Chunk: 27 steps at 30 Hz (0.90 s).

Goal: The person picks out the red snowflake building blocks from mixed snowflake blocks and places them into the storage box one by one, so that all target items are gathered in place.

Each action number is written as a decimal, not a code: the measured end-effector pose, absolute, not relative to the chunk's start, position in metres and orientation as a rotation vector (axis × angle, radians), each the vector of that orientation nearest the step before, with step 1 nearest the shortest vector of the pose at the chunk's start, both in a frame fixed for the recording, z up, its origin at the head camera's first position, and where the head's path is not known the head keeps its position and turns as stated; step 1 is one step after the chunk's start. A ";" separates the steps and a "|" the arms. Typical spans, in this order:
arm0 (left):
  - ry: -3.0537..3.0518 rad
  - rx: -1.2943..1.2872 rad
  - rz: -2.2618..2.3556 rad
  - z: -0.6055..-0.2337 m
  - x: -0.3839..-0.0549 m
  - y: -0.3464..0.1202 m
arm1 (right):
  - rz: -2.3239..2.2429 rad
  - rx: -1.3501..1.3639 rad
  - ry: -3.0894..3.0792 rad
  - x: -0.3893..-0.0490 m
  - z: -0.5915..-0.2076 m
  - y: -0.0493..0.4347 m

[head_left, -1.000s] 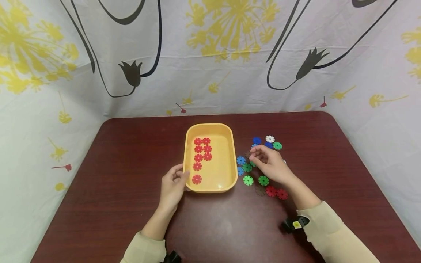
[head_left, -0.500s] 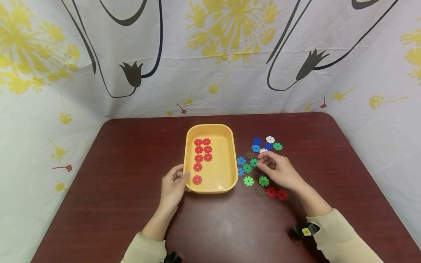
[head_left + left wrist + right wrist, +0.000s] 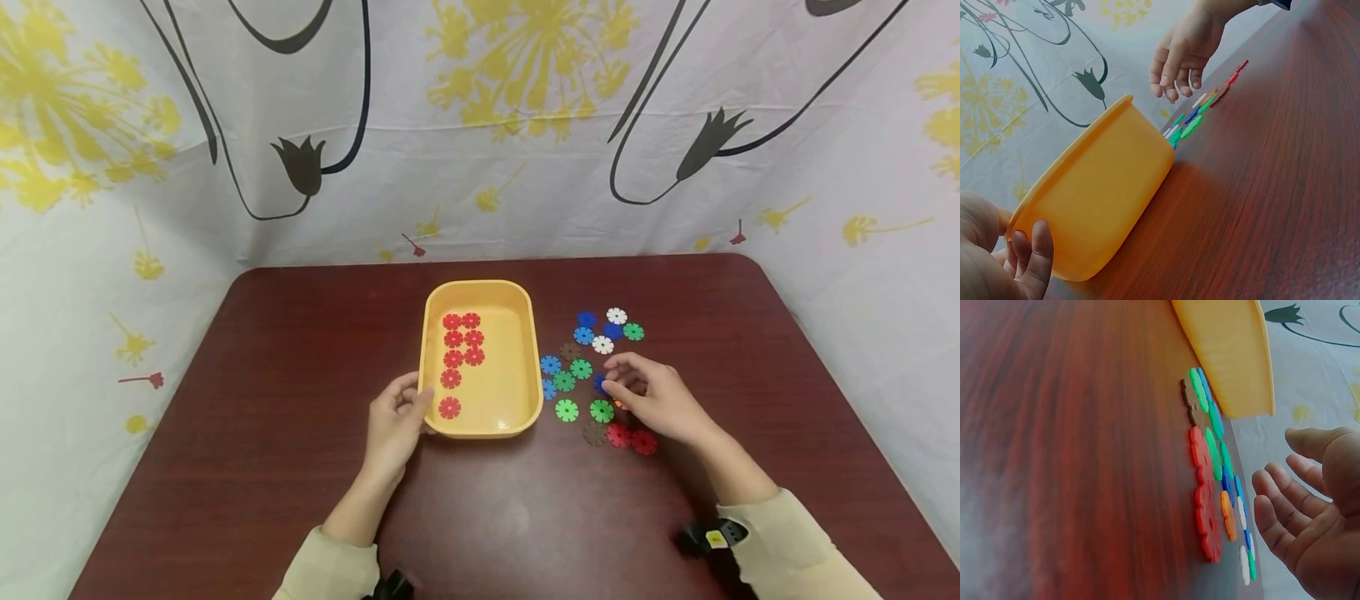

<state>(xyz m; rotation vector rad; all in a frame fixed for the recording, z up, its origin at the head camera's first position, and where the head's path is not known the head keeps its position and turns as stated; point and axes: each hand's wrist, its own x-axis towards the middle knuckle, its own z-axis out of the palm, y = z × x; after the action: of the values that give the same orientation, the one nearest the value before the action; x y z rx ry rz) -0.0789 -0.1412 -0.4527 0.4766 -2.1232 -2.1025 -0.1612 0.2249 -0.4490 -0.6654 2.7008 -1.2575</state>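
My left hand [image 3: 393, 429] grips the near left rim of a yellow plastic tray [image 3: 510, 350], its thumb over the edge. Red snowflake discs [image 3: 450, 378] lie flat inside, in two columns on the left half. Above the loose discs right of the tray hovers my right hand [image 3: 663, 402], fingers loosely bent and holding nothing. Nearest to it are a dark blue disc [image 3: 600, 383] and an orange disc [image 3: 1228, 515], partly covered by the hand in the head view. In the right wrist view there is a gap between the fingers and the discs.
Beside the tray's right wall lie blue and green discs [image 3: 564, 381]; farther back are white discs [image 3: 603, 344], and nearer are red discs [image 3: 643, 442] and brown ones [image 3: 595, 432]. The dark red table [image 3: 315, 358] backs onto a patterned cloth [image 3: 480, 200].
My right hand has moved right and toward me over the discs, uncovering white, green and dark blue ones. The left hand and the tray have stayed in place.
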 end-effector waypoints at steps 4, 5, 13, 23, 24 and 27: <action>-2.121 0.485 -2.101 -0.454 -0.080 -0.141 | -1.221 -0.676 2.729 -0.159 -0.449 0.231; -2.120 0.486 -2.102 -0.454 -0.080 -0.141 | -1.213 -0.686 2.736 -0.158 -0.450 0.233; -2.129 0.494 -2.098 -0.454 -0.079 -0.141 | -1.148 -0.826 2.739 -0.152 -0.455 0.244; -2.125 0.480 -2.099 -0.452 -0.078 -0.141 | -1.009 -1.034 2.616 -0.146 -0.458 0.250; -2.126 0.477 -2.101 -0.452 -0.078 -0.142 | -0.998 -1.034 2.607 -0.145 -0.458 0.250; -2.128 0.482 -2.106 -0.452 -0.078 -0.141 | -0.977 -1.025 2.582 -0.144 -0.457 0.251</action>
<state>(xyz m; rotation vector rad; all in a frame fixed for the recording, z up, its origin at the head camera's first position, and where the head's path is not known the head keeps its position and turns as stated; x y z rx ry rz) -0.0781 -0.1413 -0.4518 0.4817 -2.1277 -2.1063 -0.1443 0.2513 -0.4569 -1.0249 2.5822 -0.9767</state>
